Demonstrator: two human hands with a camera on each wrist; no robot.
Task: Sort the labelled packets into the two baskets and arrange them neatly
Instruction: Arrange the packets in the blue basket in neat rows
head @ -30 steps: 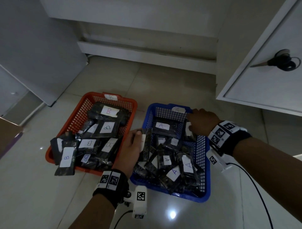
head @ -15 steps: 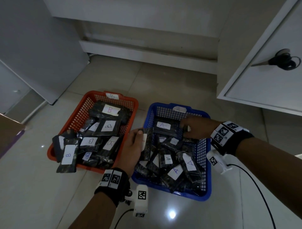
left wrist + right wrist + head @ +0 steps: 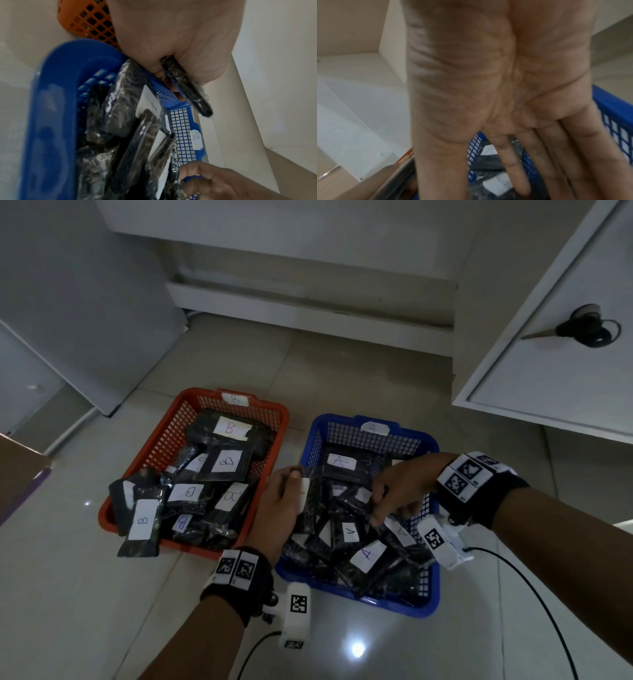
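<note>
So from the head view we've got two baskets side by side on the floor, the orange basket (image 3: 178,433) holding packets marked B and the blue basket (image 3: 432,587) holding packets marked A. Looks like the sorting is mostly done and we're into the tidying part, since both piles are jumbled and one B packet (image 3: 140,525) hangs over the orange basket's near rim. Our left hand (image 3: 279,508) sits at the blue basket's left wall, thumb up, fingers wrapped round an upright packet (image 3: 310,501), probably standing it on edge so the rest can be lined up against it. Our right hand (image 3: 400,491) comes in from the right with the wrist bent down, fingers dipping into the A packets (image 3: 366,554) near the middle of the pile. Whether it's pinching one or just pushing them around, we can't tell from here.

Left wrist view: the held packet (image 3: 187,88) is clamped between curled fingers and palm, right above the blue basket's rim (image 3: 51,108), so that grip is firm. The A tag (image 3: 196,139) on the far wall is readable.

Right wrist view: it's blurry, but the palm (image 3: 496,81) faces the camera and the fingers (image 3: 513,162) run out fairly straight down toward the packets, nothing visibly held.
</note>
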